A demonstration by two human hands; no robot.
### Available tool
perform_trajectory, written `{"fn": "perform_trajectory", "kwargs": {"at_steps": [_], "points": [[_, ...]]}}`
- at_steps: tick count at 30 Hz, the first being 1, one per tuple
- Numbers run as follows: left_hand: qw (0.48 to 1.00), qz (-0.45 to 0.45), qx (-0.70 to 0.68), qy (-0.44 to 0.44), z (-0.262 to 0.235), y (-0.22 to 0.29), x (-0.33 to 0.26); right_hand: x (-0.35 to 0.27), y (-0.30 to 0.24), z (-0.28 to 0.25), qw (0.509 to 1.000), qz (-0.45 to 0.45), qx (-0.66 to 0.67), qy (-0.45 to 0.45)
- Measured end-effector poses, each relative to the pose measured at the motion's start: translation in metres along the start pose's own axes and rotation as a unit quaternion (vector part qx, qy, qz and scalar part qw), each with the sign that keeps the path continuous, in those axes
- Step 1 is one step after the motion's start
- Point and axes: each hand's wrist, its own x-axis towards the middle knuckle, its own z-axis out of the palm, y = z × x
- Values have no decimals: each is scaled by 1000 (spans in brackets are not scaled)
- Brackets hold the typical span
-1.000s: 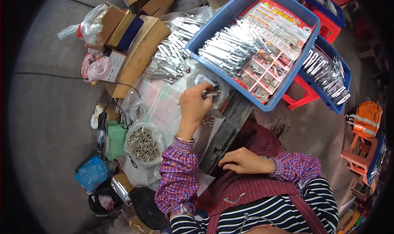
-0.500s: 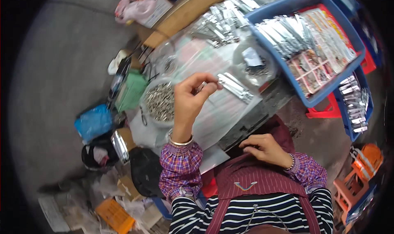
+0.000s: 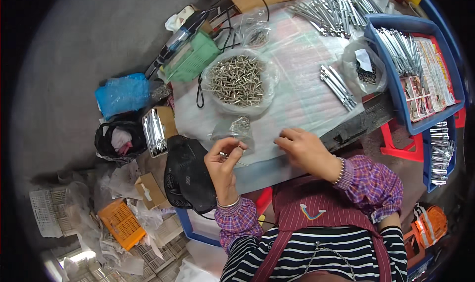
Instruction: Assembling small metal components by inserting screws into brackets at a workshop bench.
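Note:
My left hand (image 3: 224, 167) is closed in a pinch above the near edge of the covered table (image 3: 292, 109). A small shiny bit shows at its fingertips, too small to name. Beside it on the table lies a small clear bag of metal parts (image 3: 241, 124). My right hand (image 3: 308, 152) hovers over the table's near edge, its fingers curled together; whatever they may hold is hidden. A plastic-lined bowl of short metal pins (image 3: 237, 80) stands beyond the left hand. A few silver metal bars (image 3: 338, 88) lie beyond the right hand.
At right, a blue tray (image 3: 414, 126) holds silver bars and a compartment box, above a red stool (image 3: 403, 143). More silver bars (image 3: 341, 10) are heaped at the back. A bag of dark small parts (image 3: 366, 77) stands near the tray. A black bag (image 3: 185, 173) hangs left.
My left hand has drawn back from near the silver bars to the near edge. My right hand has risen from my lap to the table edge. The whole view has shifted.

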Motion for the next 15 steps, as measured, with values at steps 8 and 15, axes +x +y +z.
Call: {"fn": "perform_trajectory", "kwargs": {"at_steps": [8, 15], "points": [[1000, -20, -8, 5, -21, -11, -11, 26, 2, 40, 995, -48, -92, -8], [928, -51, 367, -44, -25, -30, -21, 24, 8, 32, 999, -21, -30, -16]]}}
